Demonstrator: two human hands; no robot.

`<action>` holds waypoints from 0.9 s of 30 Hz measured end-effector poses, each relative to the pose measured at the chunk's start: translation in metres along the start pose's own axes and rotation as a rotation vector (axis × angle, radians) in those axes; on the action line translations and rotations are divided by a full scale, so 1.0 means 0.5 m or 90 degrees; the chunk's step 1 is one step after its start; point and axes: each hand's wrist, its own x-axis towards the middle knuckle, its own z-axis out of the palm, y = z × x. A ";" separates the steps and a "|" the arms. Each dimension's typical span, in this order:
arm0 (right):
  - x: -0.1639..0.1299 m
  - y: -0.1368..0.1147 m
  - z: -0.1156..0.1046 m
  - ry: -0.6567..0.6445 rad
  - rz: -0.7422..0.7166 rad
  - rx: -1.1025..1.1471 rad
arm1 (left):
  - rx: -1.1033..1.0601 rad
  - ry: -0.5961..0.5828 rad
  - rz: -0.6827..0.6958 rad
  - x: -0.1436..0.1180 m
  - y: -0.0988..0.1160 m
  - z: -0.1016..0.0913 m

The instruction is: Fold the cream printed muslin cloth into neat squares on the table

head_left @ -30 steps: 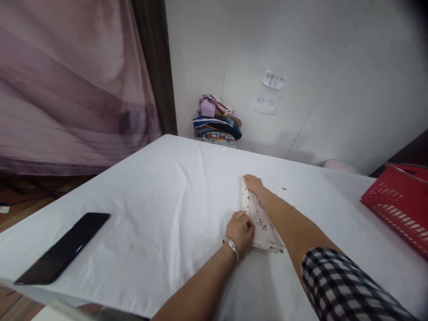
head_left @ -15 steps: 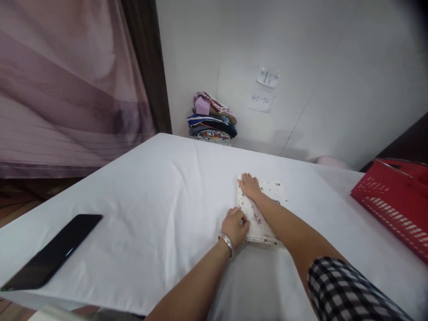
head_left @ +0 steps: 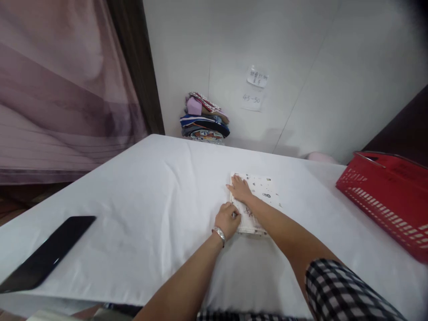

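Observation:
A folded white cloth [head_left: 256, 183] with small dark and brown prints lies on the white-covered table, several layers thick. My right hand [head_left: 240, 189] rests flat on its far left part, fingers spread and palm down. At the near left edge, my left hand [head_left: 228, 220] is closed, with the thumb and fingers pinching the cloth's edge. A silver bracelet circles that wrist. My right forearm crosses over the cloth and hides its near right part.
A black phone-like slab [head_left: 47, 254] lies at the table's left. At the right edge stands a red plastic basket [head_left: 384, 200] with a metal handle. Folded fabrics [head_left: 204, 118] are stacked beyond the far edge, against a wall with paper signs [head_left: 252, 99]. A pink curtain [head_left: 67, 89] hangs left.
The whole view has shifted, so most things appear farther left and more of the basket shows. The cloth's near edge sits slightly farther from me. Both hands keep their places on the cloth.

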 end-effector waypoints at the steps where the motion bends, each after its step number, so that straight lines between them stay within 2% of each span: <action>1: 0.001 -0.004 -0.002 -0.005 0.005 -0.001 | 0.003 -0.001 0.002 0.000 0.000 0.000; 13: -0.008 -0.026 -0.004 -0.047 0.028 0.004 | 0.025 -0.005 0.009 0.003 0.002 -0.003; 18: -0.042 -0.031 -0.002 -0.048 -0.073 0.058 | 0.025 0.002 0.012 0.004 0.002 -0.003; 23: -0.068 -0.035 -0.019 -0.062 -0.088 0.156 | 0.048 0.000 0.015 0.007 -0.003 -0.004; 27: -0.143 -0.030 -0.035 -0.058 -0.103 0.267 | 0.050 -0.016 0.027 0.011 -0.009 -0.007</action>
